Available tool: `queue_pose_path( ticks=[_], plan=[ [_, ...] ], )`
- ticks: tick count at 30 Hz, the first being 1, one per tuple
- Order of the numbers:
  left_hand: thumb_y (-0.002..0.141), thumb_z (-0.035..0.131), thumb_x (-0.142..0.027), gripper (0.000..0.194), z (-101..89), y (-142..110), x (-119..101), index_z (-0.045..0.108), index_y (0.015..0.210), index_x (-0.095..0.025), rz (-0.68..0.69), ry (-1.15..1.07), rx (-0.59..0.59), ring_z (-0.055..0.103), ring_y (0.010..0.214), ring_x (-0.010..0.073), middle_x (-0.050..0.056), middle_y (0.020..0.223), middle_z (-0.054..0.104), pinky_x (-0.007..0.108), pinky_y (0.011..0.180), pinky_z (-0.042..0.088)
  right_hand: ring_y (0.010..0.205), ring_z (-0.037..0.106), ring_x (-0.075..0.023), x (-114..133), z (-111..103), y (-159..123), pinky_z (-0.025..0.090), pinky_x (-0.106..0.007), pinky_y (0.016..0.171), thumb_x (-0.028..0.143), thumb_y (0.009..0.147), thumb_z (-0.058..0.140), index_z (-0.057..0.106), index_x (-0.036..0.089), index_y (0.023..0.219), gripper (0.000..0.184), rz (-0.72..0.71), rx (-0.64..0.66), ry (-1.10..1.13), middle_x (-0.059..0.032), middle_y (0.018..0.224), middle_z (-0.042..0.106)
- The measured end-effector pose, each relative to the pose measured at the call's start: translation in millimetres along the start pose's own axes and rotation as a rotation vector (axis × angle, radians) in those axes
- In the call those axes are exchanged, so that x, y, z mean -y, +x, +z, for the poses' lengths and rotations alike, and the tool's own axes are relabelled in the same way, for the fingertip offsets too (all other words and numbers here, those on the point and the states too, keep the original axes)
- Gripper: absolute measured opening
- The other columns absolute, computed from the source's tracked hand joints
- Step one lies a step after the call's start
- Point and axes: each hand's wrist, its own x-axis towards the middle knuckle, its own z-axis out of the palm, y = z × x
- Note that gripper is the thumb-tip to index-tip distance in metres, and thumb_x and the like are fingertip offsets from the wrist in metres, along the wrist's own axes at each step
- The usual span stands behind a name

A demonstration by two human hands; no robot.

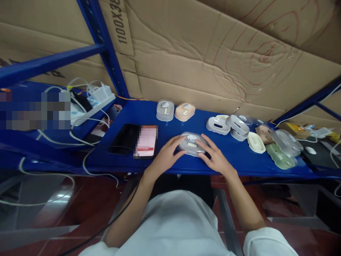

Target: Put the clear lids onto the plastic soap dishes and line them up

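A grey soap box (pixel 191 145) with a clear lid and a round sticker sits on the blue table in front of me. My left hand (pixel 168 154) grips its left side, thumb at the near edge and fingers at the far edge. From the right, my right hand (pixel 216 157) holds the same box, with fingers over the lid and thumb low at the near edge. Behind it stand two more lidded soap boxes, one grey (pixel 165 110) and one peach (pixel 184 111).
Right of my hands lie grey soap trays (pixel 218 126), a cream tray (pixel 256 142), a green tray (pixel 281 156) and clear lids (pixel 287 142). A lit phone (pixel 147 141) in a black case is to the left. Cardboard (pixel 176 64) walls the back; a power strip (pixel 99 103) and cables lie left.
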Motion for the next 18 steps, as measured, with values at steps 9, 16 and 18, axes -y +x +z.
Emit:
queue_pose_path(
  ticks=[9,16,18],
  plan=[
    [0.108,0.059,-0.037,0.054,2.6,-1.8,-0.2,0.047,0.161,-0.035,-0.014,0.059,0.027,0.049,0.153,0.0271,0.008,0.164,0.050,0.046,0.129,0.040,0.161,0.036,-0.0303,-3.6,1.0,-3.6,0.040,-0.052,0.129,0.048,0.108,0.055,0.043,0.035,0.166,0.060,0.056,0.005,0.042,-0.0055,0.179,0.025],
    [0.109,0.059,-0.037,0.055,3.4,-1.1,2.7,0.046,0.162,-0.034,-0.023,0.063,0.050,0.048,0.154,0.0277,0.009,0.165,0.050,0.046,0.130,0.038,0.162,0.035,-0.0291,-0.8,3.1,-6.1,0.040,-0.051,0.129,0.050,0.110,0.051,0.041,0.033,0.167,0.060,0.032,0.015,-0.020,-0.0085,0.179,0.026],
    [0.109,0.057,-0.038,0.056,4.0,-1.7,2.0,0.043,0.164,-0.034,-0.035,0.063,0.066,0.045,0.157,0.0285,0.010,0.169,0.046,0.048,0.130,0.038,0.160,0.038,-0.0306,2.5,5.4,-8.5,0.043,-0.052,0.127,0.051,0.109,0.051,0.041,0.034,0.167,0.061,0.043,-0.019,-0.074,-0.0094,0.177,0.030]
  ],
)
